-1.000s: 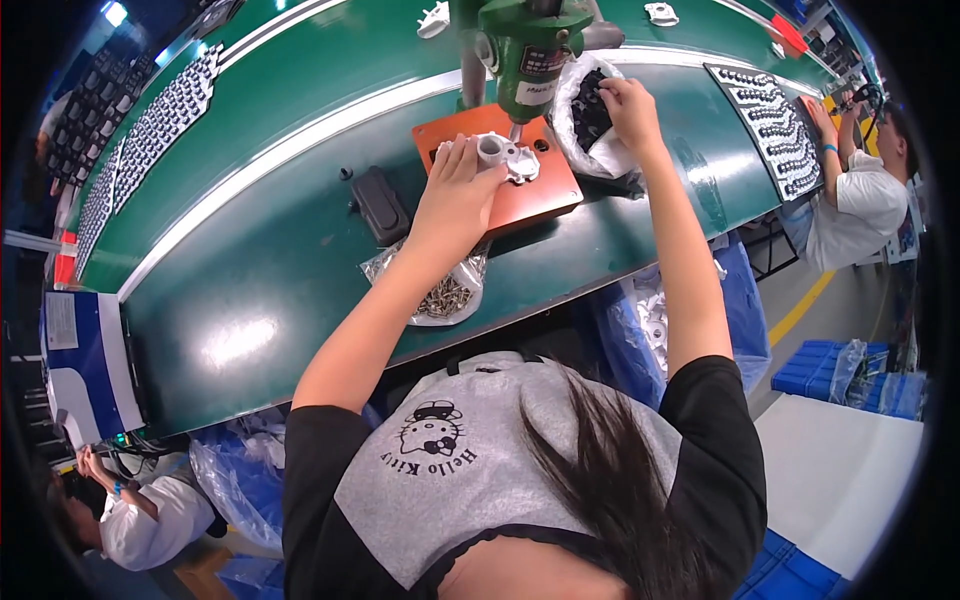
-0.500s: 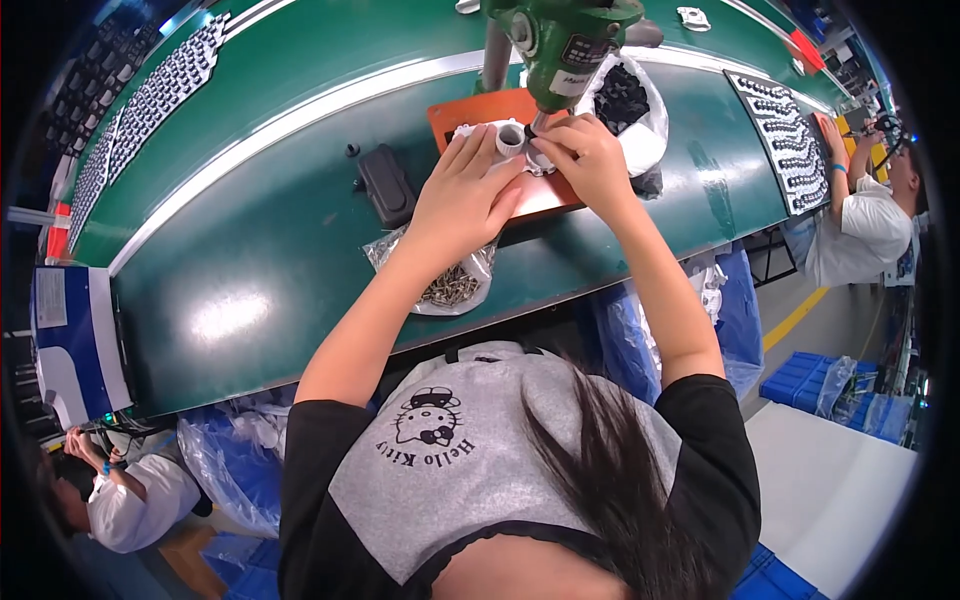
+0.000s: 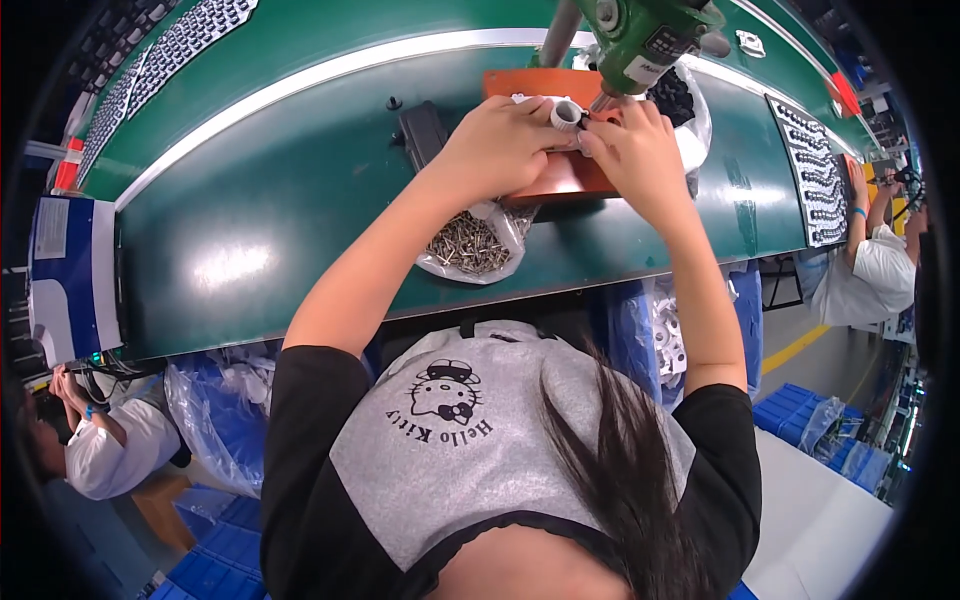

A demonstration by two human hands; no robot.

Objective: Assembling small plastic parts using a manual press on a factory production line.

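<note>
A white plastic part with a round, tube-like opening (image 3: 566, 113) sits on the orange base (image 3: 568, 176) of a green bench machine (image 3: 652, 42). My left hand (image 3: 503, 148) grips this part from its left side, fingers over its far edge. At the part's right side, the fingertips of my right hand (image 3: 642, 158) are pinched on a small black piece (image 3: 586, 122). Its shape is mostly hidden by the fingers. The machine's metal spindle (image 3: 601, 101) comes down close to the right fingertips.
An open plastic bag of metal screws (image 3: 468, 243) lies near the bench's front edge. Beside it is a dark power-tool-like case (image 3: 422, 132). Behind my right hand stands a bag of black parts (image 3: 673, 97). A tray of parts (image 3: 812, 170) lies right, near a co-worker (image 3: 870, 270).
The view has shifted, so the bench appears farther right and higher. Both hands stay at the white part; my right fingers have turned and closed in along its right side.
</note>
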